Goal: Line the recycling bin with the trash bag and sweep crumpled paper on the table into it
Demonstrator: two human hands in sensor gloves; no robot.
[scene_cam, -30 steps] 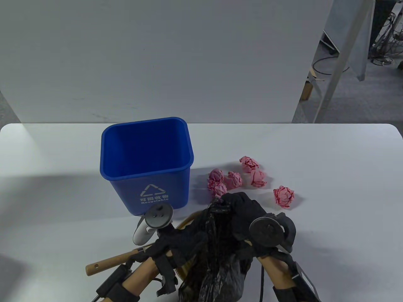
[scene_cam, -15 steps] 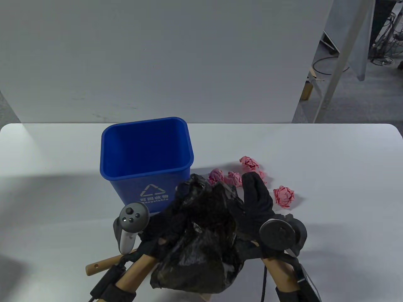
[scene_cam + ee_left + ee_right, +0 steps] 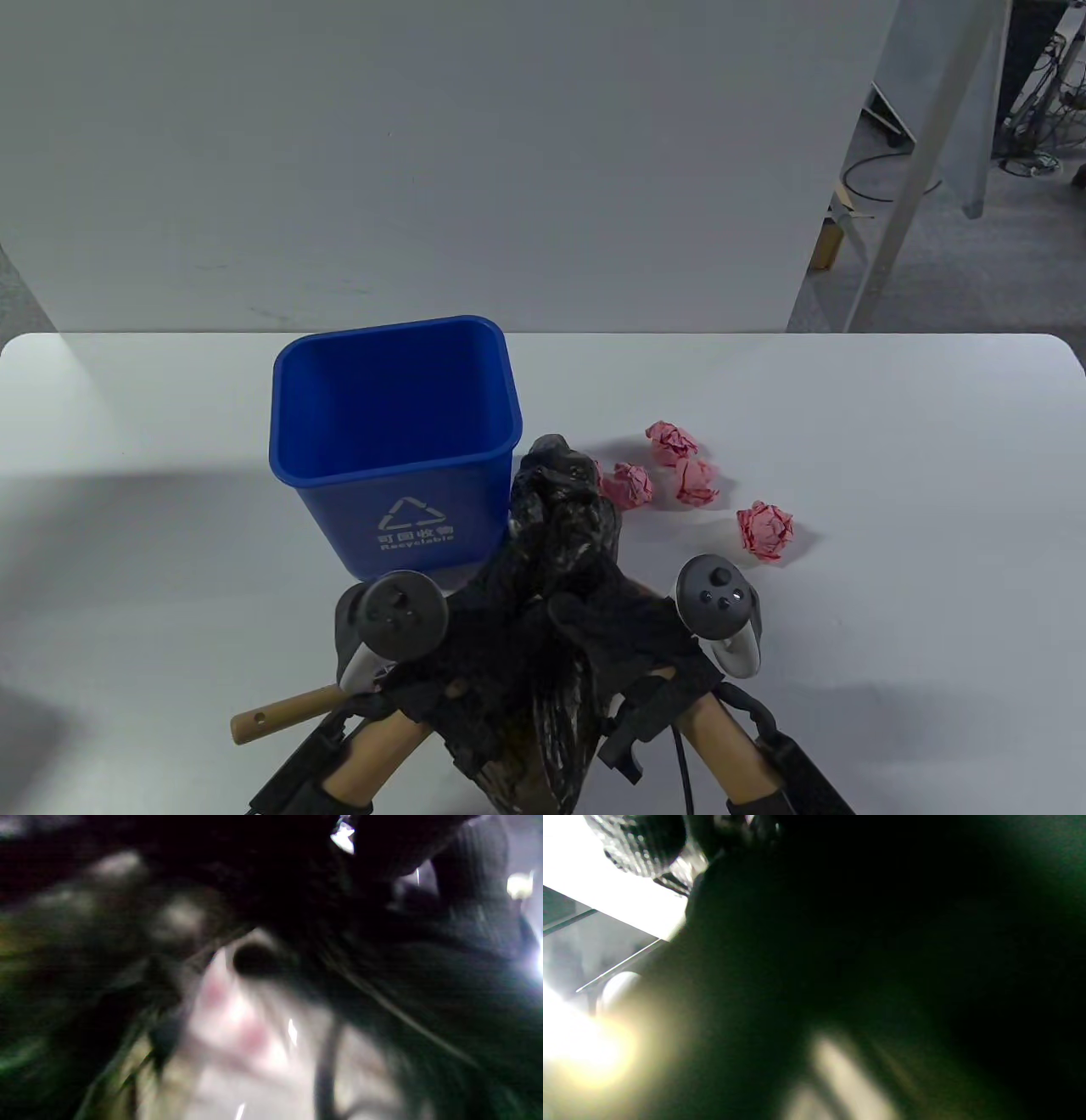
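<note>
The blue recycling bin (image 3: 394, 424) stands upright and unlined on the white table (image 3: 891, 424). Just in front of it, both gloved hands hold the bunched black trash bag (image 3: 560, 526), which rises between them and leans against the bin's right front corner. My left hand (image 3: 462, 658) grips the bag's left side, my right hand (image 3: 628, 637) grips its right side. Several pink crumpled paper balls (image 3: 691, 481) lie right of the bin; one (image 3: 765, 531) sits apart. Both wrist views are dark and blurred, filled by the bag (image 3: 382, 984).
A wooden brush handle (image 3: 284, 711) pokes out leftward under my left forearm near the table's front edge. A grey panel (image 3: 424, 153) stands behind the table. Chair legs and cables lie on the floor at the far right.
The bag, spread wide half a second ago, is now gathered into a tall narrow bunch. My right hand has drawn back from the paper balls and closed on the bag.
</note>
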